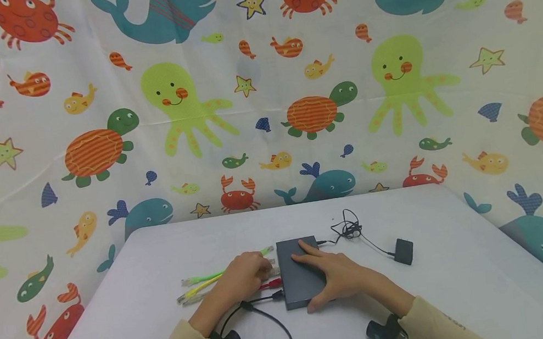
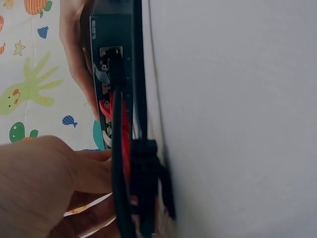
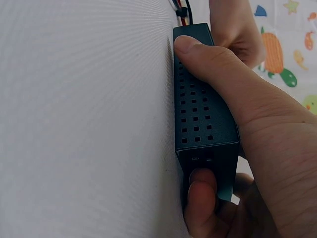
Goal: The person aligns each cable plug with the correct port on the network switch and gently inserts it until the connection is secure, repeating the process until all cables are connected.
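Observation:
A dark network switch lies on the white table, its row of ports on the left side. My right hand grips it, thumb along the vented near side and fingers over the top and right end. Beside the ports, my left hand has curled fingers among the network cable plugs, seemingly pinching one; its fingertips are partly hidden. A black cable plug and a red network cable sit at the ports. Green network cable and yellow network cable extend left beneath the left hand.
A thin black power cord runs from the switch's right side to a black power adapter. A thick black cable loops toward the near edge. Behind the white table hangs a sea-animal patterned cloth.

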Demonstrator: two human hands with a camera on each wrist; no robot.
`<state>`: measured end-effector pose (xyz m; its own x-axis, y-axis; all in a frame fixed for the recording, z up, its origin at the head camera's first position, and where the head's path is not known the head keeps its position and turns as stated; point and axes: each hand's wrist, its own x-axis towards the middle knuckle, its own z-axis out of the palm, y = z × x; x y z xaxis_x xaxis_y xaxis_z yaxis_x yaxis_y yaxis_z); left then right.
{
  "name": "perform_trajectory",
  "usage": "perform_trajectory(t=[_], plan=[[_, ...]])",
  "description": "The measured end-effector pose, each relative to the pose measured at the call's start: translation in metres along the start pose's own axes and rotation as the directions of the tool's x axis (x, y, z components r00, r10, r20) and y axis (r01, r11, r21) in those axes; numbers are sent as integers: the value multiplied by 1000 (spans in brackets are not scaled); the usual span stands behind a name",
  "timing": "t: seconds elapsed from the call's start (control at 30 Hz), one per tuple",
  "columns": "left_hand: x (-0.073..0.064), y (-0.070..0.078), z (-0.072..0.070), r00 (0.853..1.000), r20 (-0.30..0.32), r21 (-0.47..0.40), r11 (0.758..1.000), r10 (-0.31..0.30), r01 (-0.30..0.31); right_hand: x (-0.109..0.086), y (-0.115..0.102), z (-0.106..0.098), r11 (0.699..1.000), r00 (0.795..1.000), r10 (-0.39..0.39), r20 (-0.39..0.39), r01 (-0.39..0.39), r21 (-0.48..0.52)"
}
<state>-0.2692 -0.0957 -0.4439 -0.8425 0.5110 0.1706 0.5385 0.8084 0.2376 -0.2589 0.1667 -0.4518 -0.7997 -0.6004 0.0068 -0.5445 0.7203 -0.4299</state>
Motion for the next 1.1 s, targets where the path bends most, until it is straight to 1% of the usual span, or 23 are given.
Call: perform_trajectory(t=[0.37,0.63,1.1], plan=[[-1,0,0,1000,-10,-1,1000,-3,3,0,-1,0,1000,1000,-10,-3,10,7],[-3,3,-4,1000,-9,6,1000,5,-5,0,-1,-1,1000,1000,-2,1,2,4],[-3,2,-3,1000,-13,3,1000,8,-8,0,1,1,1000,1000,-4,1,4,0]])
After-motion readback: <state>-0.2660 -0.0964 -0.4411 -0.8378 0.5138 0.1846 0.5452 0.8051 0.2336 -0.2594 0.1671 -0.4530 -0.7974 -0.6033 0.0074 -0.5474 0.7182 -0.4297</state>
